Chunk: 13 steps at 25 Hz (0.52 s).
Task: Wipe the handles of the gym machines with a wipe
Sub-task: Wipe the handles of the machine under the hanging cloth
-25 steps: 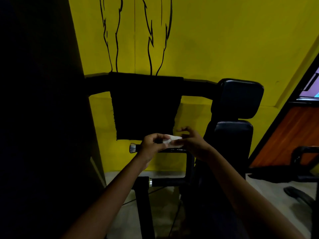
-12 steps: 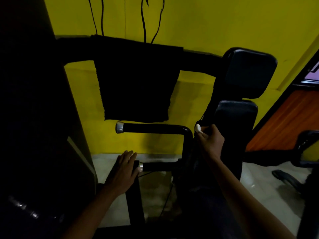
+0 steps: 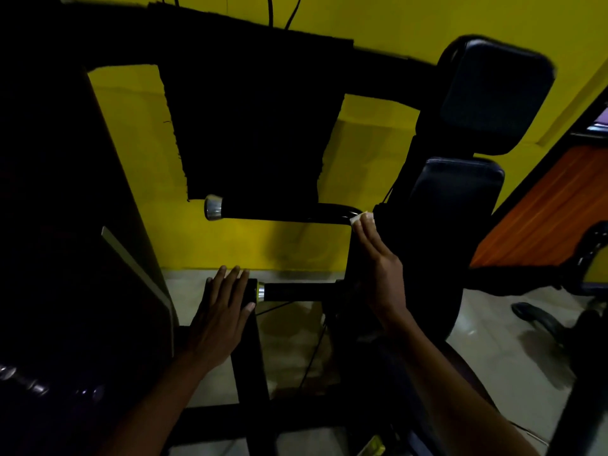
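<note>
A: Where are the two hands?

B: The right hand (image 3: 378, 258) is raised with its fingers straight and together, pointing up. At the fingertips sits a small white folded wipe (image 3: 361, 218), pressed against the bend of the upper black padded handle bar with a chrome end cap (image 3: 273, 210), right where the bar curves down into the upright post. The forearm runs up from the lower right corner.

A: Is it gripping the wipe?

B: The fingers look flat rather than curled; the wipe is trapped between the fingertips and the bar. The thumb is hidden, so I can't tell whether it pinches.

A: And the left hand?

B: The left hand (image 3: 220, 320) is spread flat, palm down, fingers straight and slightly fanned, holding nothing. It lies over the black upright frame post (image 3: 250, 363), just beside the chrome-tipped end of the lower short black handle bar (image 3: 296, 291). Whether the palm actually touches the post is hard to say in the dim light.

A: What surrounds them?

B: A black cloth (image 3: 253, 120) hangs over a dark crossbar above the upper handle. To the right stand two black cushioned back pads (image 3: 493, 93), against a yellow wall (image 3: 394, 14), with pale floor (image 3: 493, 340) below.
</note>
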Motion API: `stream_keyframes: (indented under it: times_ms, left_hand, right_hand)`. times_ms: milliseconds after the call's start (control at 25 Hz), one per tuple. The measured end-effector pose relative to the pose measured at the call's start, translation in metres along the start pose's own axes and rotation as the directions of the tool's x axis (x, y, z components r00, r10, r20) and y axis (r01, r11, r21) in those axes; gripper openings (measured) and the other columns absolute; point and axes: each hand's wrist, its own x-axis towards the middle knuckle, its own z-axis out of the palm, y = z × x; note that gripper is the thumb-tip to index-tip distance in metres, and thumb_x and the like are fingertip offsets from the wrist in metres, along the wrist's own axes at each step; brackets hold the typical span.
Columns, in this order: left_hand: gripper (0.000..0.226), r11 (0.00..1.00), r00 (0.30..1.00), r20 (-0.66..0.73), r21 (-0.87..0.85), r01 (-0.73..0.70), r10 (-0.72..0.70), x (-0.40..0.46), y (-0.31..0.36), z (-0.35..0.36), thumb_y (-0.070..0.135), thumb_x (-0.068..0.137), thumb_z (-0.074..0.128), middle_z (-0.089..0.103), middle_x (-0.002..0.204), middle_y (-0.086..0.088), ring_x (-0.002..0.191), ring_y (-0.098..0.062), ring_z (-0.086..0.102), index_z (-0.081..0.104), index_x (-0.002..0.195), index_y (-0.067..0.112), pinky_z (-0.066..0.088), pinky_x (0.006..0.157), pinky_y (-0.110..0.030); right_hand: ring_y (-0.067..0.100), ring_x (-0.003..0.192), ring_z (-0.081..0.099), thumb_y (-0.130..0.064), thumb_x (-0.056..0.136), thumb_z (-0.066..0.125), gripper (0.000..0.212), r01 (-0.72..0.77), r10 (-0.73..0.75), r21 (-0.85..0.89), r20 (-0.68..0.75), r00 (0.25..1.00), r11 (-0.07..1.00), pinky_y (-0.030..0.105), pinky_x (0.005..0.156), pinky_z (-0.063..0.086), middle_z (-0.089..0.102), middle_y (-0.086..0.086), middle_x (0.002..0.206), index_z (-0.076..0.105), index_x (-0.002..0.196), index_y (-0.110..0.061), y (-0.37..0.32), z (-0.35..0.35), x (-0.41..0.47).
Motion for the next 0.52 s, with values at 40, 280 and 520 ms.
stream_keyframes:
  times_ms: [40,280,520]
  left_hand:
    - [0.059,1.0,1.0,0.007,0.0,0.002,-0.002,0.0,0.0,-0.001,0.041,0.099,0.025,0.044,0.143,-0.016,0.137,-0.035,0.032,0.038,0.142,0.004,0.019,0.113,-0.045]
    - [0.06,1.0,0.999,0.048,0.022,0.01,-0.011,0.003,0.002,-0.005,0.043,0.1,0.022,0.05,0.133,-0.017,0.125,-0.036,0.043,0.042,0.139,0.003,0.042,0.102,-0.05]
    - [0.061,0.995,0.998,0.059,0.1,-0.014,0.008,0.003,-0.001,-0.006,0.043,0.098,0.023,0.05,0.135,-0.018,0.127,-0.038,0.042,0.04,0.141,0.003,0.029,0.108,-0.051]
  right_hand:
    - [0.021,0.141,0.026,0.01,0.078,0.065,0.071,-0.013,0.013,0.001,-0.017,1.0,1.0,0.024,0.115,0.022,0.029,0.014,0.152,0.037,0.142,-0.002,0.001,0.001,-0.002]
    - [0.019,0.129,0.044,0.009,0.083,0.061,0.057,-0.162,0.158,-0.002,-0.215,0.964,0.987,0.031,0.103,0.042,0.043,0.014,0.143,0.046,0.137,-0.004,-0.008,0.017,0.019]
    - [0.023,0.128,0.043,0.014,0.075,0.068,0.069,-0.197,0.197,0.015,-0.175,0.965,0.98,0.041,0.102,0.044,0.04,0.016,0.144,0.043,0.137,0.0,-0.006,0.014,-0.004]
